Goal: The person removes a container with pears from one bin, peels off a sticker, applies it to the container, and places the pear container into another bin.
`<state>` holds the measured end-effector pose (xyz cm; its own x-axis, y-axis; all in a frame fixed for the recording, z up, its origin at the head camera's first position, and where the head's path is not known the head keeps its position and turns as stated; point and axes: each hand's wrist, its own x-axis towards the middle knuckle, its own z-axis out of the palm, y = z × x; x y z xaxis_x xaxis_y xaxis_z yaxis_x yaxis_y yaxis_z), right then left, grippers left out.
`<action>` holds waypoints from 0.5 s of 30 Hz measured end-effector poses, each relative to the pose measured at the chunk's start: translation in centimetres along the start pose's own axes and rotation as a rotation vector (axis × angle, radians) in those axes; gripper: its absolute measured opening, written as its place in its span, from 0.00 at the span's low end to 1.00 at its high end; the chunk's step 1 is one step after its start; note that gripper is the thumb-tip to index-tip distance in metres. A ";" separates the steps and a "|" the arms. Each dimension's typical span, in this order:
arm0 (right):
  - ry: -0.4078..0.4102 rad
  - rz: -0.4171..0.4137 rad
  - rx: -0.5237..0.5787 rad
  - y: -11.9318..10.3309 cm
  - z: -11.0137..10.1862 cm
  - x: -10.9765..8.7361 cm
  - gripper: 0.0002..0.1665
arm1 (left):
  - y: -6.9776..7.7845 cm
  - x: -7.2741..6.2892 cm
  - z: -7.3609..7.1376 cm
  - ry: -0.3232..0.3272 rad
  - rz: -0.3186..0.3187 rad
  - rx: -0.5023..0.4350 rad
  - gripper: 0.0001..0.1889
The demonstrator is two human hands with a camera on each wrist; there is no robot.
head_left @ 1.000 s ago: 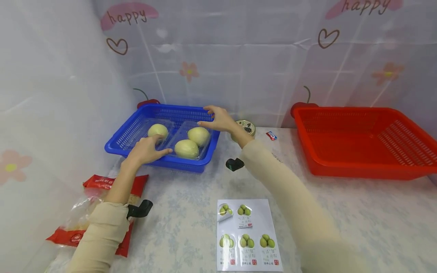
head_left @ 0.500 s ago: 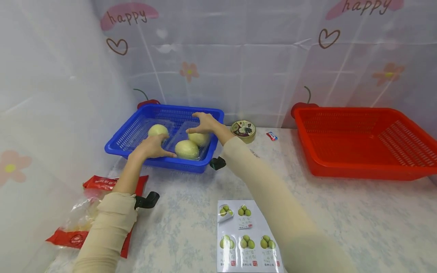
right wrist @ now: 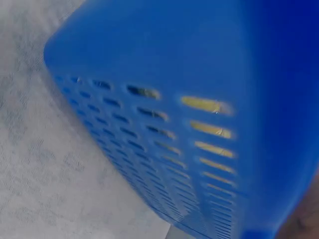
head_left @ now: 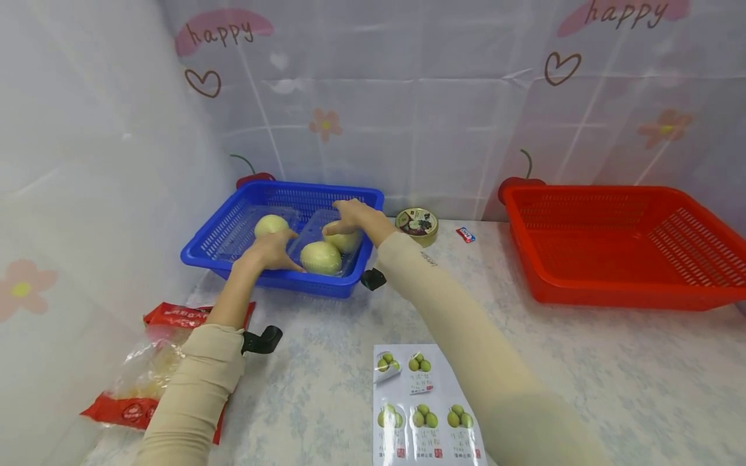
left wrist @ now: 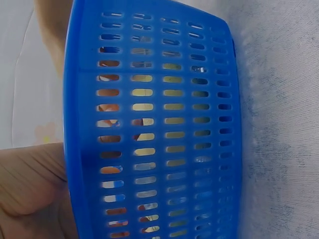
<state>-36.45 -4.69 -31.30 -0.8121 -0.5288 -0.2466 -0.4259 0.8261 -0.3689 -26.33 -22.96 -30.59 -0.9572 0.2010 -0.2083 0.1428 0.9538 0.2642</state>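
Note:
A blue plastic basket [head_left: 303, 281] holds two clear plastic containers. One melon [head_left: 271, 224], pale and oval, lies in the left container [head_left: 236, 236]. In the right container [head_left: 315, 225] are a front melon [head_left: 322, 258] and a rear melon [head_left: 345, 242]. My left hand [head_left: 267, 251] reaches over the basket's front rim between the containers, thumb spread toward the front melon. Above the rear melon, my right hand [head_left: 357, 216] has its thumb and fingers apart. Basket walls hide much of both hands in the wrist views; whether fingertips touch the container is unclear.
A red basket [head_left: 618, 291] stands at the right. Behind my right arm sit a round tin [head_left: 417, 223] and a small wrapped packet [head_left: 465, 234]. A sticker sheet [head_left: 408, 404] with pear pictures lies in front. A red-and-clear food bag [head_left: 146, 369] lies at left.
My right hand has moved left from the basket's right rim to over the rear melon, then slightly down. My left hand has shifted right toward the right container. The melons stay in place.

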 end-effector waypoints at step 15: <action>-0.109 0.017 -0.122 0.1 0.4 0.3 0.44 | 0.5 0.7 1.2 0.033 -0.016 0.061 0.43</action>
<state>-36.59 -4.83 -31.78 -0.7744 -0.5273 -0.3497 -0.4632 0.8490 -0.2543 -26.62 -22.07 -31.69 -0.9671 0.1789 -0.1811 0.1413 0.9690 0.2027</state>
